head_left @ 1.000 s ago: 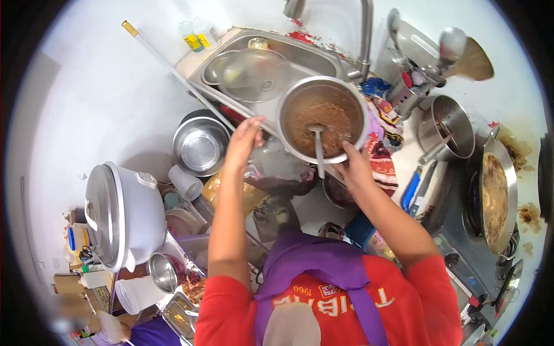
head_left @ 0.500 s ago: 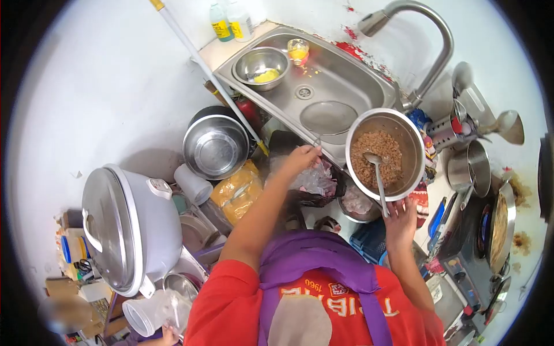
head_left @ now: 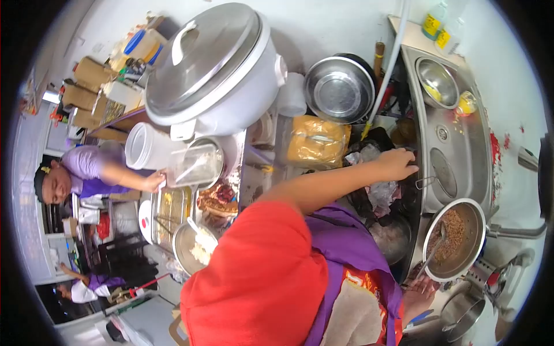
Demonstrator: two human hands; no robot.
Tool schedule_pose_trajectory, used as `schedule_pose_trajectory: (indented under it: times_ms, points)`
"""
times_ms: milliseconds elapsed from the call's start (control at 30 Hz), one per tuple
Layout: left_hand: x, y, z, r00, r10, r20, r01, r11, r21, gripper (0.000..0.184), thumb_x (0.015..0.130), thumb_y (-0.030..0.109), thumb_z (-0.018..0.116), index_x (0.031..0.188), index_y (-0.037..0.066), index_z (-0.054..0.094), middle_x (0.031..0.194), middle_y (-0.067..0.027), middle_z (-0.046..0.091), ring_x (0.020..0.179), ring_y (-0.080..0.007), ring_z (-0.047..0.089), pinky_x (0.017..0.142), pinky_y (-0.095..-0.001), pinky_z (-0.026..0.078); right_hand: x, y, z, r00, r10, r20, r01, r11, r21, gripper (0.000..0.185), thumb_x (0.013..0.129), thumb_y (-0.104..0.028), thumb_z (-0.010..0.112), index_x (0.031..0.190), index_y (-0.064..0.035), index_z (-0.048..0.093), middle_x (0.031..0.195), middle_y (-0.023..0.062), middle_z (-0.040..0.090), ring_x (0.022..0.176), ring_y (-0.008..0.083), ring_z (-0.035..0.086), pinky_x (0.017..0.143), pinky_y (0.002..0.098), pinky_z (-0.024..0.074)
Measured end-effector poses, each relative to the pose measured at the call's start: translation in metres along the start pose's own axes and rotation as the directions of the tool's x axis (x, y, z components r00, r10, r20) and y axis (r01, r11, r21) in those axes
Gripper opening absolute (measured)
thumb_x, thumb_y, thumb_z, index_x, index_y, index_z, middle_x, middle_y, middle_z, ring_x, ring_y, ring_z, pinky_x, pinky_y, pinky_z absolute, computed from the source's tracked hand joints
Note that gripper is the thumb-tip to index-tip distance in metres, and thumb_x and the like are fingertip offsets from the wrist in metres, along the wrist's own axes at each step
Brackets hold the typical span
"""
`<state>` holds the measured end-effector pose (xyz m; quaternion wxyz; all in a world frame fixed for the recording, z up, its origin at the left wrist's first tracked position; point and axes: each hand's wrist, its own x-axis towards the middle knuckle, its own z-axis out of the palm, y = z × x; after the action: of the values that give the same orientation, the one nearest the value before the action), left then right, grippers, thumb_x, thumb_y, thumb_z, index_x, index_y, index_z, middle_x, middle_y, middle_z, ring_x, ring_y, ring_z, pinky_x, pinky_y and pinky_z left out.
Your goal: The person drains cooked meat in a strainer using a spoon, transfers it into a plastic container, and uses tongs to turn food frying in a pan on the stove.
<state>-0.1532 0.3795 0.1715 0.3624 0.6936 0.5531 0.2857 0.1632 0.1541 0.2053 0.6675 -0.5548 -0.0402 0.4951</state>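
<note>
My left hand [head_left: 398, 164] is stretched over the near edge of the sink, its fingers apart and holding nothing. Close to its fingertips is the wire handle of a round mesh strainer [head_left: 443, 172], which lies in the sink [head_left: 466, 144]. My right hand [head_left: 420, 292] is at the near side of a deep metal bowl [head_left: 479, 230], fingers against its outer wall under the rim. Brown crumbly food [head_left: 453, 228] fills the lower part of the bowl. A metal spoon [head_left: 431, 254] stands in it, handle leaning over the rim towards my right hand.
A large rice cooker [head_left: 216, 75] and a metal basin [head_left: 339, 90] stand to the left. A smaller bowl [head_left: 437, 82] sits in the sink's far end. At left a co-worker's hand [head_left: 154, 180] holds a clear container [head_left: 196, 164]. A saucepan [head_left: 463, 314] stands at right.
The view has swung left, bringing a co-worker, trays and a pan of white food into sight. My left hand has come away from the strainer's handle; my right hand stays at the bowl.
</note>
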Motion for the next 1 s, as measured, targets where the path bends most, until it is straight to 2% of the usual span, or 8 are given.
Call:
schedule_pose_trajectory:
  times_ms: [167,267,400,567,800,900,933,1000]
  points:
    - [-0.134,0.002,-0.107,0.919,0.206,-0.337,-0.088,0.939,0.332,0.026,0.079,0.015,0.060,0.102,0.001,0.060,0.104,-0.0159,0.058,0.097,-0.0345,0.056,0.083,-0.0424,0.046,0.024,-0.008,-0.010,1.000,0.023,0.016,-0.025,0.995,0.099,0.037,0.096,-0.030,0.035,0.114,-0.0011,0.049,0.106,0.0114,0.051,0.099,0.0250,0.051,0.087,0.0360,0.0451]
    - [-0.219,-0.010,-0.160,0.836,0.009,-0.549,0.318,0.807,0.497,0.022,0.076,0.009,0.062,0.095,-0.002,0.061,0.097,-0.0186,0.060,0.100,-0.0350,0.053,0.088,-0.0434,0.041,0.098,0.006,-0.097,0.883,-0.243,0.402,0.427,0.772,-0.471,0.038,0.096,-0.029,0.035,0.118,0.0002,0.046,0.109,0.0127,0.050,0.102,0.0259,0.050,0.088,0.0368,0.0444]
    - [-0.336,-0.085,-0.212,0.361,0.209,-0.909,0.812,0.408,0.417,0.043,0.079,0.019,0.064,0.117,0.004,0.050,0.116,-0.0215,0.052,0.108,-0.0391,0.048,0.091,-0.0470,0.038,0.081,0.002,-0.059,0.962,-0.209,0.177,0.260,0.901,-0.347,0.041,0.096,-0.029,0.036,0.123,0.0008,0.043,0.118,0.0146,0.047,0.107,0.0267,0.048,0.090,0.0370,0.0429]
    - [-0.443,-0.169,-0.244,-0.229,-0.176,-0.957,0.939,0.220,-0.265,0.068,0.082,0.046,0.059,0.127,-0.003,0.045,0.115,-0.0259,0.053,0.111,-0.0379,0.049,0.094,-0.0447,0.038,0.022,-0.006,0.027,0.968,-0.252,-0.011,0.234,0.913,-0.335,0.044,0.096,-0.030,0.035,0.128,0.0001,0.040,0.126,0.0150,0.044,0.113,0.0272,0.047,0.093,0.0366,0.0412]
    - [-0.491,-0.214,-0.253,-0.298,-0.581,-0.758,0.371,0.661,-0.652,0.028,0.080,0.025,0.069,0.090,0.000,0.062,0.079,-0.0041,0.059,0.065,-0.0112,0.047,0.059,-0.0259,0.040,-0.008,-0.027,0.072,0.911,-0.400,-0.096,0.311,0.822,-0.477,0.049,0.097,-0.031,0.034,0.135,-0.0009,0.036,0.136,0.0155,0.041,0.120,0.0279,0.044,0.097,0.0361,0.0388]
    - [-0.530,-0.240,-0.272,-0.216,-0.544,-0.811,0.266,0.766,-0.585,0.023,0.086,0.024,0.061,0.103,0.009,0.059,0.090,-0.0037,0.062,0.074,-0.0133,0.055,0.062,-0.0283,0.045,0.033,-0.029,0.014,0.841,-0.535,0.077,0.466,0.646,-0.605,0.058,0.094,-0.044,0.032,0.141,-0.0099,0.026,0.145,0.0142,0.028,0.127,0.0297,0.037,0.091,0.0412,0.0457]
    - [-0.579,-0.270,-0.286,0.016,-0.629,-0.777,0.046,0.777,-0.628,0.026,0.089,0.029,0.055,0.108,0.012,0.058,0.097,-0.0030,0.062,0.078,-0.0164,0.059,0.062,-0.0307,0.047,0.021,-0.030,0.030,0.847,-0.532,-0.016,0.422,0.690,-0.588,0.056,0.095,-0.042,0.027,0.141,-0.0100,0.025,0.146,0.0145,0.026,0.128,0.0297,0.035,0.087,0.0415,0.0496]
    - [-0.514,-0.180,-0.280,-0.157,-0.556,-0.816,0.241,0.780,-0.578,0.034,0.091,0.032,0.050,0.119,0.013,0.051,0.111,-0.0060,0.058,0.100,-0.0203,0.057,0.076,-0.0376,0.046,0.026,-0.032,0.023,0.744,-0.664,0.072,0.534,0.526,-0.662,0.051,0.096,-0.033,0.033,0.139,-0.0071,0.029,0.144,0.0136,0.029,0.128,0.0295,0.034,0.095,0.0405,0.0413]
